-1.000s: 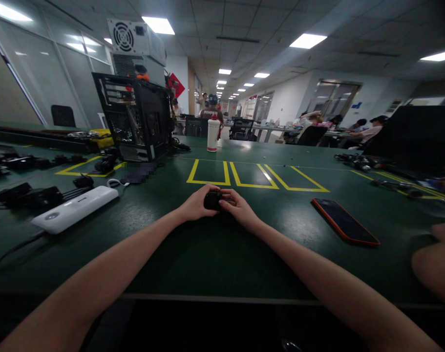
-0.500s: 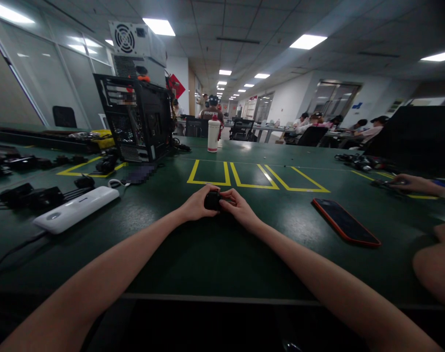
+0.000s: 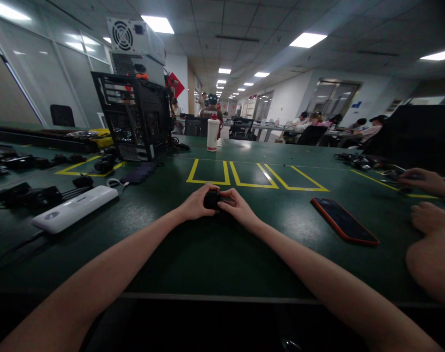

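Note:
Between my hands, low over the green table, is a small black block-like object; its exact kind is too dark to make out. My left hand is closed round its left side, thumb below and fingers on top. The fingertips of my right hand pinch at its right side. Whether those fingertips grip the block itself or a small part of it is hidden. Just beyond my hands, yellow tape outlines mark the table top.
At left lie a white power strip and black adapters. Behind them stands an open computer case with power supplies on top. A white bottle stands at the back. To the right are an orange-edged phone and another person's hands.
My hands stay in place round the black object, with the right fingers shifting slightly. At the right, the other person's second hand has come into view over the table.

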Demonstrator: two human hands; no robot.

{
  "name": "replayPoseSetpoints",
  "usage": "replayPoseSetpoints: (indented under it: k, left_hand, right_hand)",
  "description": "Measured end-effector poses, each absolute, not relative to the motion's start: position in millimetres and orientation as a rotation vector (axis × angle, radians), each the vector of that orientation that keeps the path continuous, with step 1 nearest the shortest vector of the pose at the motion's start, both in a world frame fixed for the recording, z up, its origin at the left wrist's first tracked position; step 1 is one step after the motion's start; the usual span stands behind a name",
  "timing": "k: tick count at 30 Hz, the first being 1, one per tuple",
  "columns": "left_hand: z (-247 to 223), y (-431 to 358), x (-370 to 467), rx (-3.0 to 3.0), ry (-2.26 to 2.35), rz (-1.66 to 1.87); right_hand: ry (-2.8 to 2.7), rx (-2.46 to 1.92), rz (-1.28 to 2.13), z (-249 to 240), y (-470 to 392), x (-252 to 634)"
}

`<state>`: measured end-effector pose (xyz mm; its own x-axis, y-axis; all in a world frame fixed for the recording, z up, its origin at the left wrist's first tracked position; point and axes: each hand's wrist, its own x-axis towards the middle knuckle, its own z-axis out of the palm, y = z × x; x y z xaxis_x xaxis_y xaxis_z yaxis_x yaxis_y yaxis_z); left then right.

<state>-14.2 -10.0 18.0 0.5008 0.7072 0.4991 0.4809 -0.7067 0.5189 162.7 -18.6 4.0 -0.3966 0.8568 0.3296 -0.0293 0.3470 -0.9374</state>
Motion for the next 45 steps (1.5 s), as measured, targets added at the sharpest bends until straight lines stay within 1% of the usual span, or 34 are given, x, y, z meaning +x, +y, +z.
replayPoseSetpoints:
  k: [9,16,26,33,41,45]
  left_hand:
    - [20.2,-11.7,-13.3,2.427,0.999,1.017]
    - [19.1,-10.8,-13.8,2.424,0.989,1.024]
    - [19.9,-11.4,-13.1,2.427,0.991,1.022]
    - [18.3,-9.8,-13.9,2.407,0.991,1.012]
    - [17.5,-9.1,-13.5,2.404,0.993,1.029]
    - [17.1,-8.9,-13.8,2.4,0.986,1.031]
  right_hand:
    - [-1.69,-0.859,1.172,6.7,-14.3,162.4]
    - [-1.71,-0.718,1.182,6.0,-19.9,162.1]
    - [-1.701,-0.837,1.164,6.8,-14.4,161.2]
    - [-1.721,-0.706,1.172,3.1,-17.7,161.5]
    - [-1.69,-0.828,1.123,9.3,-19.1,160.3]
    - [-1.707,-0.844,1.179,10.1,-18.8,162.9]
